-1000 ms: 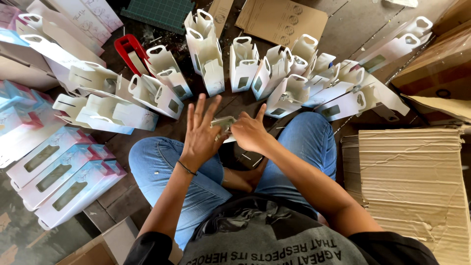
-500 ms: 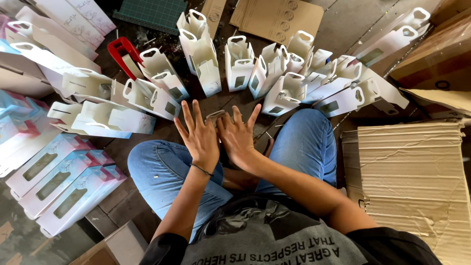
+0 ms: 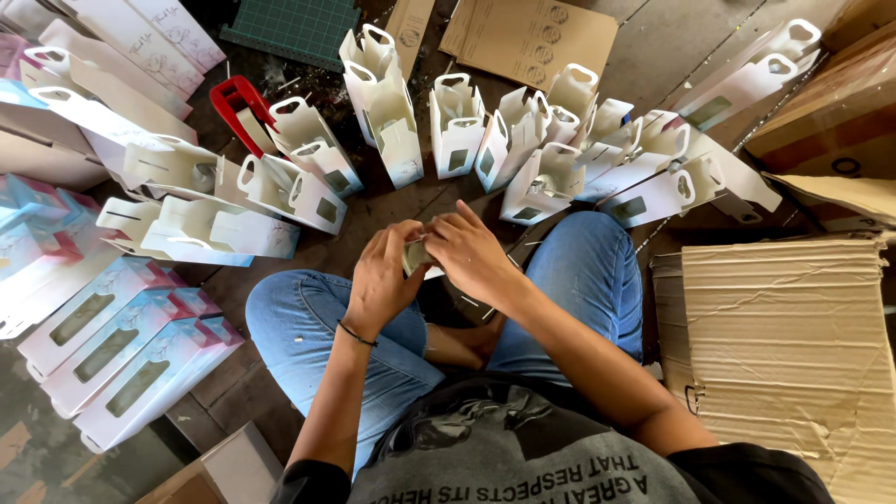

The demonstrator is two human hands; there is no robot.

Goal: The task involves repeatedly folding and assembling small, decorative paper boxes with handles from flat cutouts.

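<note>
I sit cross-legged on the floor in blue jeans. My left hand [image 3: 385,278] and my right hand [image 3: 469,252] meet above my lap, both pinching a small white folded carton piece [image 3: 416,256]. Most of the piece is hidden between my fingers. A thin dark band circles my left wrist. In front of my knees stand several assembled white gift boxes with handles and little windows [image 3: 455,131].
A red tape dispenser [image 3: 241,110] lies among the white boxes at the far left. Flat pink and blue window boxes [image 3: 121,350] are stacked at my left. Corrugated cardboard sheets [image 3: 784,345] lie to my right, a green cutting mat [image 3: 291,28] at the back.
My hands were spread flat with fingers apart; now the fingers have curled in and closed on the white piece, closer to my body.
</note>
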